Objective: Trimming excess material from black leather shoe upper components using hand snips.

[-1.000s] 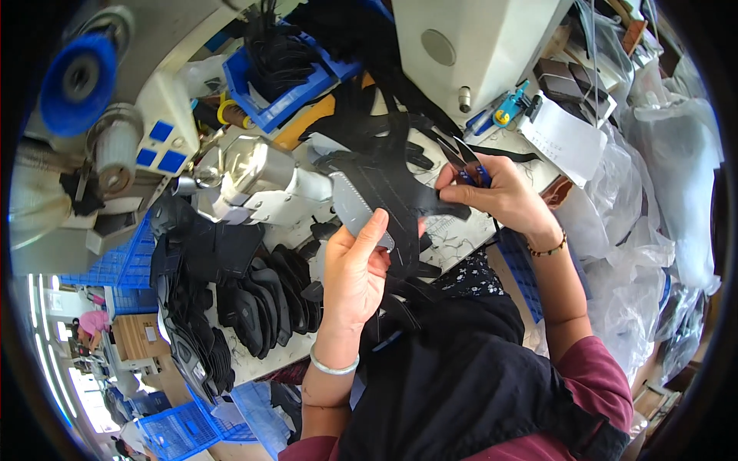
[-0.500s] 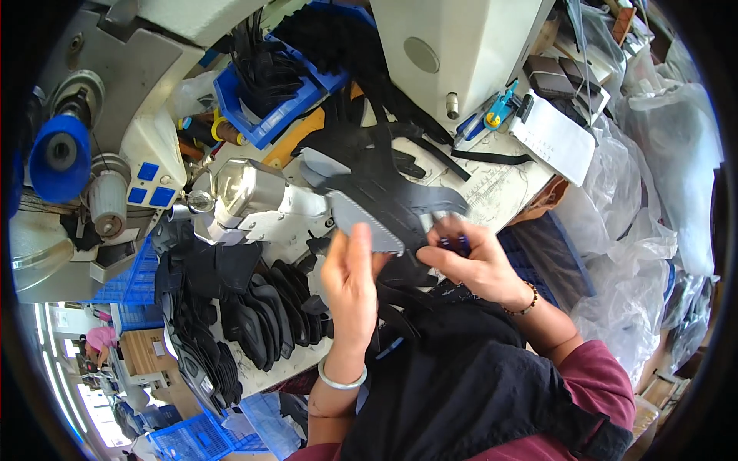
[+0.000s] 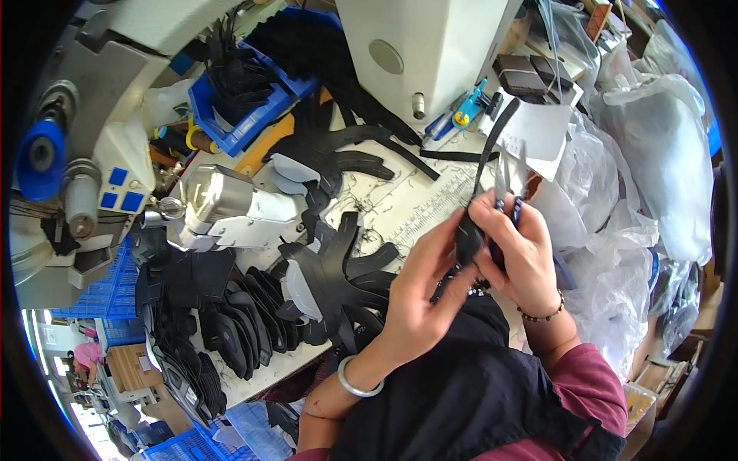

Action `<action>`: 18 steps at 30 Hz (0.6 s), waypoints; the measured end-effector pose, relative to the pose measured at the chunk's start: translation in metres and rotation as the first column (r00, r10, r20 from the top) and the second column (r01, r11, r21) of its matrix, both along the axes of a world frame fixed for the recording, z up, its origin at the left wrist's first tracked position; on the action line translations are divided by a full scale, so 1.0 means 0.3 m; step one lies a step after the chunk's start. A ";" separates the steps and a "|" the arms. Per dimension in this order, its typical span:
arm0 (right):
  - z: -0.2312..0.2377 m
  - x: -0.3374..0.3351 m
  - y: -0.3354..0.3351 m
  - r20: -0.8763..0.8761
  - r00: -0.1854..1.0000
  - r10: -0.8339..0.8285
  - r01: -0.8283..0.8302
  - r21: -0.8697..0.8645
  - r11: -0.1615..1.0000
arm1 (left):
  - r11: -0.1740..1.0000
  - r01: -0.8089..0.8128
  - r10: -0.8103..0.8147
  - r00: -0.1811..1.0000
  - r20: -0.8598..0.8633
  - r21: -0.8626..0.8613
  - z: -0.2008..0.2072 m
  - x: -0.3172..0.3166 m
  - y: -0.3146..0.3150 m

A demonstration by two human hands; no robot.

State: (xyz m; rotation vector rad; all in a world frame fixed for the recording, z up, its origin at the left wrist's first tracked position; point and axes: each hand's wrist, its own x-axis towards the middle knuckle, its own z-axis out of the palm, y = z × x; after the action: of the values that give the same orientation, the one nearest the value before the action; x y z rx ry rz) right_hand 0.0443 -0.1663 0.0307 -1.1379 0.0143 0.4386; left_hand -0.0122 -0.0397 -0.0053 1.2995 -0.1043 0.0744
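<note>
My left hand (image 3: 423,296) is closed on a narrow black strap (image 3: 483,165), which rises from between the two hands and curves up to the right. My right hand (image 3: 523,250) grips a pair of scissors (image 3: 513,180) with dark handles, the blades pointing up and slightly apart. Its fingers meet the dark bunched part of the strap, and its lower end is hidden by both hands. Left of my left hand lies a black many-armed fabric piece (image 3: 338,269) with a pale grey panel. A similar black piece (image 3: 327,157) lies farther back.
A sewing machine's metal arm (image 3: 231,211) juts in from the left. Stacked black shaped pieces (image 3: 246,323) sit at the table's near left. Behind are a blue bin (image 3: 238,115), the white machine head (image 3: 423,54), blue-yellow snips (image 3: 465,115) and paper (image 3: 538,131). Plastic bags (image 3: 615,269) crowd the right.
The black piece with the grey panel has left my hands and lies on the table. Both hands have moved right, with a black strap now between them and the scissor blades pointing up.
</note>
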 end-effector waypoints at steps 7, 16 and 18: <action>-0.094 0.025 -0.070 0.181 0.964 0.195 -0.074 -0.523 0.849 | 0.963 -0.203 0.242 0.942 -0.233 0.179 -0.089 0.067 0.040; -0.262 0.116 -0.085 0.669 0.574 0.472 0.337 -0.719 0.608 | 0.504 -0.258 0.330 0.940 0.093 0.824 -0.149 0.089 0.025; -0.267 0.139 -0.068 0.669 0.549 0.500 0.336 -0.725 0.601 | 0.473 -0.263 0.318 0.941 0.116 0.841 -0.152 0.081 0.021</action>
State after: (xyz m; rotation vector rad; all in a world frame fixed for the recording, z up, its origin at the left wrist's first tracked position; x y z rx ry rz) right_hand 0.0860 -0.1866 -0.0493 -2.2161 -0.8158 -0.1385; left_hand 0.0122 -0.0333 -0.0508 2.3257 0.1694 0.3151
